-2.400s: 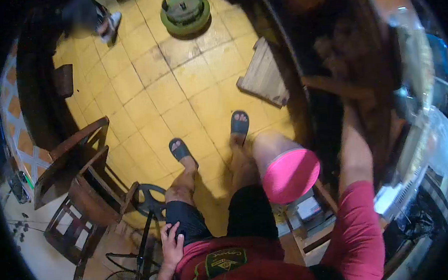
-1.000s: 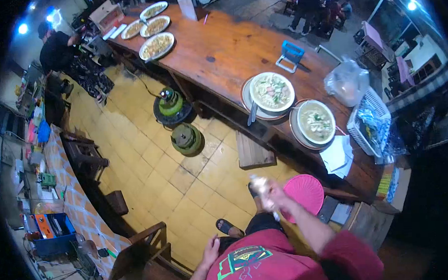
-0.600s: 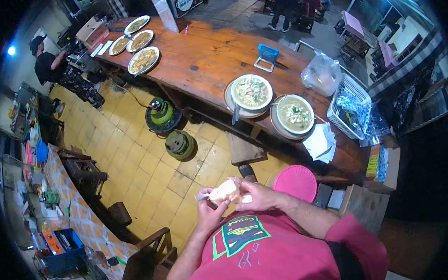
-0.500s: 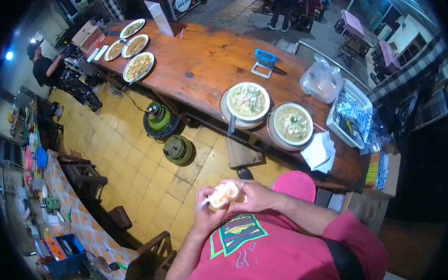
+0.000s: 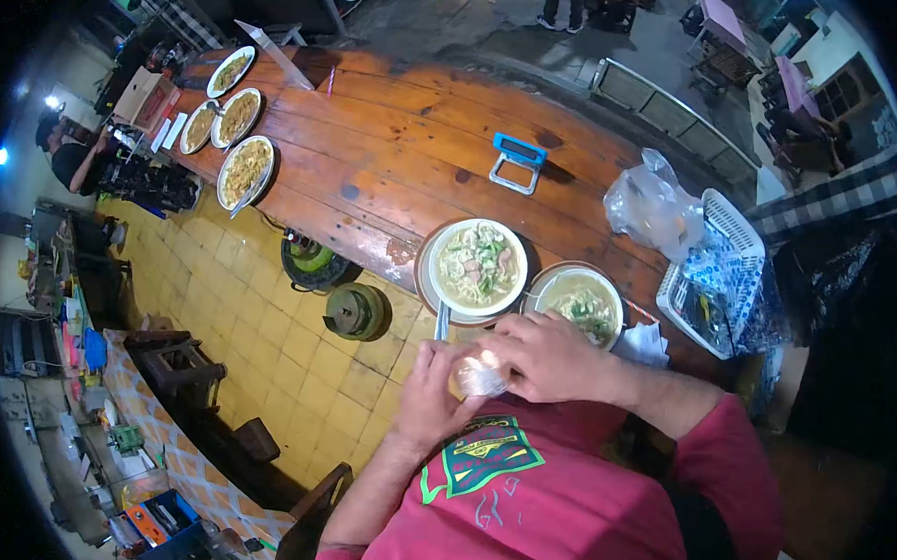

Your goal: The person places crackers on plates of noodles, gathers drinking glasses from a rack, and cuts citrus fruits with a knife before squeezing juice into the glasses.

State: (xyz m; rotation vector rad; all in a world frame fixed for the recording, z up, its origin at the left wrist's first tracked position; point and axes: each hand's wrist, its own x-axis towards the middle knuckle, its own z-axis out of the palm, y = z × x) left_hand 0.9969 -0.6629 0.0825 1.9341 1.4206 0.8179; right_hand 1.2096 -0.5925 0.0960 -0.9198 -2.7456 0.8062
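Note:
A small, shiny packet (image 5: 481, 378) of clear plastic with pale contents is held between my two hands, in front of my chest. What is inside it I cannot make out. The fingers of my left hand (image 5: 435, 393) close on its left side, while my right hand (image 5: 557, 360) grips it from the right and above. Just beyond them, a white bowl of noodle soup (image 5: 478, 267) stands on a plate with a spoon handle (image 5: 441, 320) sticking out beside it. A second soup bowl (image 5: 582, 306) is partly hidden behind my right hand.
On the wooden table (image 5: 382, 143) are several plates of noodles (image 5: 246, 172), a blue-framed stand (image 5: 518, 164), a plastic bag (image 5: 655, 206), a white basket (image 5: 731, 223) and napkins (image 5: 643, 344). Gas cylinders (image 5: 355, 311) stand on the floor. A person (image 5: 73, 161) works at the far left.
My body and view have moved closer to the table. My hands, still holding the packet, are now near the soup bowls, and my right hand covers part of the right bowl.

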